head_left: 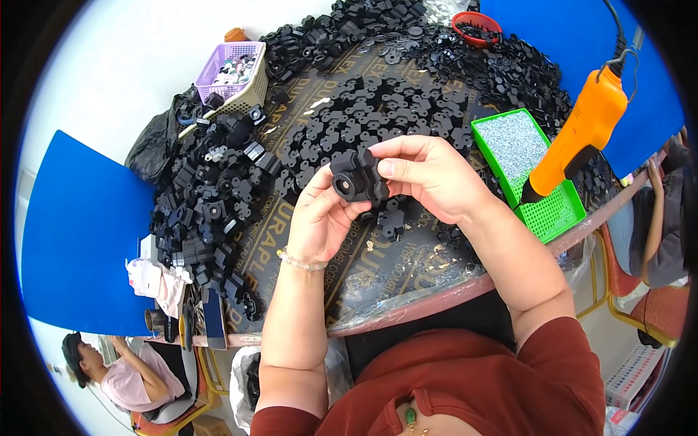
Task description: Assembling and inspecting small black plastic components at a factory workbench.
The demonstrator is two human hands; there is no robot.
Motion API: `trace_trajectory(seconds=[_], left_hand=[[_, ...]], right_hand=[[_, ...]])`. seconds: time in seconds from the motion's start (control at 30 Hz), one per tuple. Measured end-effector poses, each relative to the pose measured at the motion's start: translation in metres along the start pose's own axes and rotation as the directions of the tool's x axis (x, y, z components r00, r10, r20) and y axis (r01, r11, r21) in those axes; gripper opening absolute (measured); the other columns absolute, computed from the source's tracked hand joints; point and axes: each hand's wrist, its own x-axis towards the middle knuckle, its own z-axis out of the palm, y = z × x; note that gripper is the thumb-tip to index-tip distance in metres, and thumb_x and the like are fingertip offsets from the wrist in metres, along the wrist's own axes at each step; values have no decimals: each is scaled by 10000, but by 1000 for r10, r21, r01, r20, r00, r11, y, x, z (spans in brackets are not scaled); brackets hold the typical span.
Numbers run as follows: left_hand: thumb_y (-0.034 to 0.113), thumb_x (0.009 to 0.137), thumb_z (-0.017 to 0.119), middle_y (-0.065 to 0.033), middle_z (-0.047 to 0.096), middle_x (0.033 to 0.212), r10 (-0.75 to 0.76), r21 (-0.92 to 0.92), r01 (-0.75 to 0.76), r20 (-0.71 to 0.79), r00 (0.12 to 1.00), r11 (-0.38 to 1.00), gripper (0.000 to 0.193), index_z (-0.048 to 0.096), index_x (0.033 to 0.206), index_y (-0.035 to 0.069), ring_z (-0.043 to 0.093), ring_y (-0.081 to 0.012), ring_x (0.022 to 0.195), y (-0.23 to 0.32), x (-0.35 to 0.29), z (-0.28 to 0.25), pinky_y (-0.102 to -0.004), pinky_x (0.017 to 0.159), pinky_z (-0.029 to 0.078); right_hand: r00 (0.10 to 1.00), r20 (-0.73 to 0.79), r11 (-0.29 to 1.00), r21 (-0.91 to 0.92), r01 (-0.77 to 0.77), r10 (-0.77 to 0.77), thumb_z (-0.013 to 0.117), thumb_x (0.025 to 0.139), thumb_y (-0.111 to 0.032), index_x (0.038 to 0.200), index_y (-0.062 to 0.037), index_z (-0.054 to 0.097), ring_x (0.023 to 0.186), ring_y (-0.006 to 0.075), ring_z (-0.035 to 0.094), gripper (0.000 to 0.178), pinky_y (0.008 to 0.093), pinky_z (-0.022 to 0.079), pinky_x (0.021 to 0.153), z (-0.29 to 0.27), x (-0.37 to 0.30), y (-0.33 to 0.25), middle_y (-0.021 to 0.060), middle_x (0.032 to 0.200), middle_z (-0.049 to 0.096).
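Note:
Between my two hands, over the middle of the table, is a black plastic housing (349, 183) with a round, lens-like opening on its near side. My left hand (311, 221) grips it from the left, fingers curled round its lower edge. My right hand (434, 174) pinches its right side between thumb and fingers; whether a separate piece sits under those fingertips I cannot tell. Just below lies another dark part (390, 224) on the tabletop. Beyond my hands spread many flat black lobed pieces (371, 109), laid close together.
An orange electric screwdriver (585, 116) hangs at the right above a green tray (556, 211) of small silvery screws. Black parts (207, 211) heap at left. A purple basket (218, 69) and red bowl (459, 25) stand at the back. Blue partitions (87, 240) flank the table; people sit on both sides.

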Motion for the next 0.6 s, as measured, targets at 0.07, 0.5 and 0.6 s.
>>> trace_trajectory(seconds=[0.07,0.5,0.6], left_hand=[[38,973,514,-129,646,1175,-22,-4,22,23,1000,1000,286,551,1255,10,684,-232,1006,0,-1,1,-358,830,619],[26,878,577,-110,697,936,182,932,330,-354,917,150,277,640,1144,-19,676,-142,783,92,-49,-12,-263,674,554],[88,807,632,-192,688,831,214,876,360,-303,929,-323,266,645,1055,-7,678,-341,781,77,-55,-42,-389,731,546]], right_hand=[[1000,20,1000,-8,-15,16,665,915,-41,1141,27,668,801,118,644,236,261,551,749,2,-1,-1,85,977,695],[922,-31,528,-827,194,-387,772,804,-142,1066,-26,643,637,87,503,314,240,446,599,9,-47,-46,28,882,579],[935,-3,346,-929,129,-354,743,809,-122,985,-16,639,625,151,540,230,289,469,607,1,-64,-49,68,835,595]])
